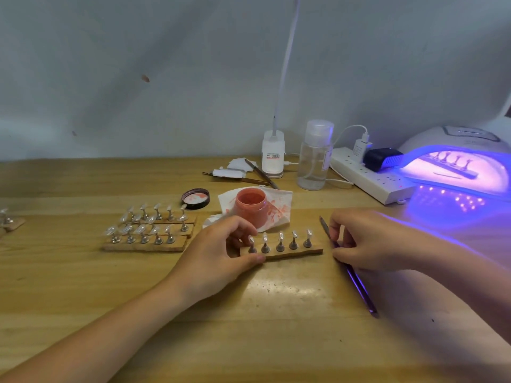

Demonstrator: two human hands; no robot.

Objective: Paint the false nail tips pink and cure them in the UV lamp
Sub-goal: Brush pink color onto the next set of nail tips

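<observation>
1. Both forearms enter from the bottom edge onto the wooden table (pixel 83 286).
2. Left hand (pixel 218 261) pinches the left end of a cork strip (pixel 293 254): thumb on the near edge, fingers curled behind the first stand.
3. Strip carries five metal stands with clear nail tips (pixel 280 240), all upright and unpainted.
4. Right hand (pixel 367 240) grips a thin brush (pixel 356 283), fingers curled round it just beside the strip's right end; the handle runs back toward the camera and the tip points away.
5. Open jar of pink paint (pixel 250 207) sits on a stained tissue (pixel 279 205) right behind the strip, with its lid (pixel 195 198) to the left.
6. Three more loaded strips (pixel 149 230) sit left of centre.
7. UV lamp (pixel 456 167) at far right is lit purple, with another strip of tips inside.
8. Two bottles (pixel 315 156) and a power strip (pixel 370 178) stand along the wall.
</observation>
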